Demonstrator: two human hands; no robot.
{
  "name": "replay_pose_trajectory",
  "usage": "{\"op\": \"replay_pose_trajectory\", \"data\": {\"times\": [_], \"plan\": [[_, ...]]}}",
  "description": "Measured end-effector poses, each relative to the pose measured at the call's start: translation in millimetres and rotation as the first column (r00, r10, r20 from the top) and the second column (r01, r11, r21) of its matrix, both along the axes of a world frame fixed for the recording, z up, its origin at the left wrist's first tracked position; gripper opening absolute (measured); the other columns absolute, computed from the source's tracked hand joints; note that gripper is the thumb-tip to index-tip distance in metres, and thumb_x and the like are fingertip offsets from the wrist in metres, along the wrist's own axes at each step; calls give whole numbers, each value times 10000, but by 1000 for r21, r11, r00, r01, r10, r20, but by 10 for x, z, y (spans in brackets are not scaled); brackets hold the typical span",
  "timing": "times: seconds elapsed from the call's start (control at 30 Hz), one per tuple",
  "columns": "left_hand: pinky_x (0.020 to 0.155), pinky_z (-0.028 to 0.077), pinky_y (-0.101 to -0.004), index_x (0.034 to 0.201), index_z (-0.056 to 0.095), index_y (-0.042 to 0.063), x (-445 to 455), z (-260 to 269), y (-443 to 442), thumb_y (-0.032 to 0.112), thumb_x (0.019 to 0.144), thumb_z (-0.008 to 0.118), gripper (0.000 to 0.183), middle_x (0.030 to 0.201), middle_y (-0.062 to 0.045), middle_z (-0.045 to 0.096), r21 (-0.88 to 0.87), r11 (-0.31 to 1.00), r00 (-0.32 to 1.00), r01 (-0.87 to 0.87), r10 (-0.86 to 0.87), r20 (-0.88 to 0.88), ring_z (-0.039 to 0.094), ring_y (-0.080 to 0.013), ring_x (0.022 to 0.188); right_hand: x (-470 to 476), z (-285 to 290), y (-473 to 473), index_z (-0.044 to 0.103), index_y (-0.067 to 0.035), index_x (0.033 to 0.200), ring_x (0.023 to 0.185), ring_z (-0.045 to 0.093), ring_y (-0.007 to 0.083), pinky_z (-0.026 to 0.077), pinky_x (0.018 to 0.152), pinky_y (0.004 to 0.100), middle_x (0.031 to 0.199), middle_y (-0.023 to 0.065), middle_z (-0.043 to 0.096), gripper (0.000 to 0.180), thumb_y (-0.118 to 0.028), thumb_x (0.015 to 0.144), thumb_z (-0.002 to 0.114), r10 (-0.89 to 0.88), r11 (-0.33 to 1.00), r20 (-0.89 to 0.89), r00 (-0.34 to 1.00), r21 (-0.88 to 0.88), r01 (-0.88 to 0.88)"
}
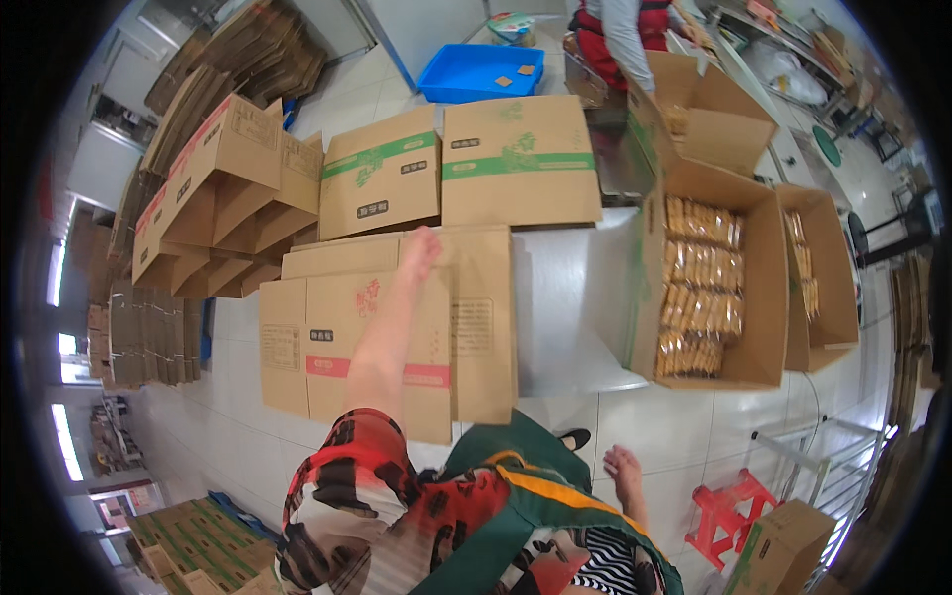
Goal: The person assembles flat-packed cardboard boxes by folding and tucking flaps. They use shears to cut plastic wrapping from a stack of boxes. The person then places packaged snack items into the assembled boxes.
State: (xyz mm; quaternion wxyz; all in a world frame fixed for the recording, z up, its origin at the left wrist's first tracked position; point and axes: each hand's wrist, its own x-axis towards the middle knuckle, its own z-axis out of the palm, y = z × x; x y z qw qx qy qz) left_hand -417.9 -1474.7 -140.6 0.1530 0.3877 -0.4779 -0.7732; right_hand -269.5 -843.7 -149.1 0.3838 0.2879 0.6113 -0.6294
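Observation:
My left hand [422, 249] reaches forward over the top flattened cardboard carton [379, 312] and lies at its far flap. Blur hides whether the fingers grip the board. Under it another flattened carton [483, 335] sticks out on the right; both rest at the left of a metal table [573, 305]. Just behind that hand stand two closed cartons with green bands, one on the left [379, 175] and one on the right [520, 167]. Low at my right side, my right hand [623, 468] hangs with fingers slightly apart, holding nothing.
An open carton [755, 297] holds rows of wrapped snack packs [699, 279]. Empty open cartons [230, 193] stack at left. A blue tub [483, 71] sits behind. A co-worker's sleeve [628, 41] reaches toward another carton [721, 134]. A red stool [732, 513] stands right.

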Motion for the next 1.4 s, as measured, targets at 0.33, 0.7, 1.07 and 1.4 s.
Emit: {"op": "replay_pose_trajectory", "data": {"times": [0.33, 0.7, 1.07, 1.4], "plan": [[1039, 211, -538, 1347, 313, 92, -570, -1157, -1801, 354, 894, 473, 547, 1386, -73, 344, 397, 766, 860, -506, 482, 167, 299, -300, 1289, 268, 423, -733, 491, 33, 1162, 864, 617, 203, 502, 707, 279, 976, 123, 623, 334, -119, 867, 527, 160, 916, 434, 887, 270, -298], [767, 502, -321, 1089, 547, 39, -1108, -436, -2695, 20, 807, 603, 288, 984, -45, 606, 353, 803, 698, -480, 594, -400, 582, -188, 875, -134, 668, -1493, 520, 25, 1136, 866, 617, 193, 495, 733, 278, 979, 126, 626, 303, -123, 872, 513, 273, 892, 238, 932, 299, -338], [861, 498, -307, 1025, 551, -19, -1234, 1319, -1973, 28, 852, 547, 179, 1037, -103, 598, 457, 885, 541, -92, 429, -723, 569, -202, 981, -108, 239, -1393, 571, 18, 1090, 741, 583, 116, 470, 692, 244, 797, 57, 631, 328, -201, 848, 539, 569, 760, 94, 817, 318, -566], [819, 500, -309, 937, 565, 10, -1609, 1570, 630, 49, 846, 551, 100, 951, -90, 602, 583, 806, 806, 102, 276, -523, 573, -185, 921, -598, 209, -1398, 570, 21, 1084, 783, 603, 138, 480, 694, 251, 905, 70, 629, 298, -161, 849, 552, 475, 867, 31, 879, 152, -474]]}}
